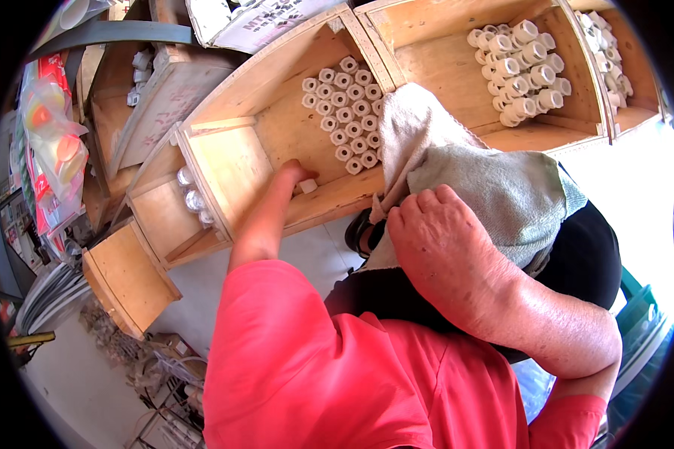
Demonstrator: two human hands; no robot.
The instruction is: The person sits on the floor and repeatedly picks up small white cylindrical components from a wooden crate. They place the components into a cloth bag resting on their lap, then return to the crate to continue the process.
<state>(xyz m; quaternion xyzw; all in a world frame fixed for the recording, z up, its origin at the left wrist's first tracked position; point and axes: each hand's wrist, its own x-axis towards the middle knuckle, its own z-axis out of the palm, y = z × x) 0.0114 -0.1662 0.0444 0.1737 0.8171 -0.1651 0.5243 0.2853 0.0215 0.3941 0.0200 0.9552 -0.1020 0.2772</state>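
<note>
Inside the wooden compartment, my left hand is closed at a small white pipe fitting, low by the near side wall. Part of those fingers is hidden. To its right, several white fittings with hexagonal ends stand upright in close rows. My right hand is curled over my lap, knuckles up, with its fingers closed on the edge of a beige cloth. A grey-green cloth lies over my knee, just beyond that hand. The right fingertips are out of sight.
Another wooden compartment at the right holds a heap of white fittings. Clear-wrapped pieces lie in a small compartment at left. Bagged goods and coiled grey pipe are farther left. A printed carton stands behind.
</note>
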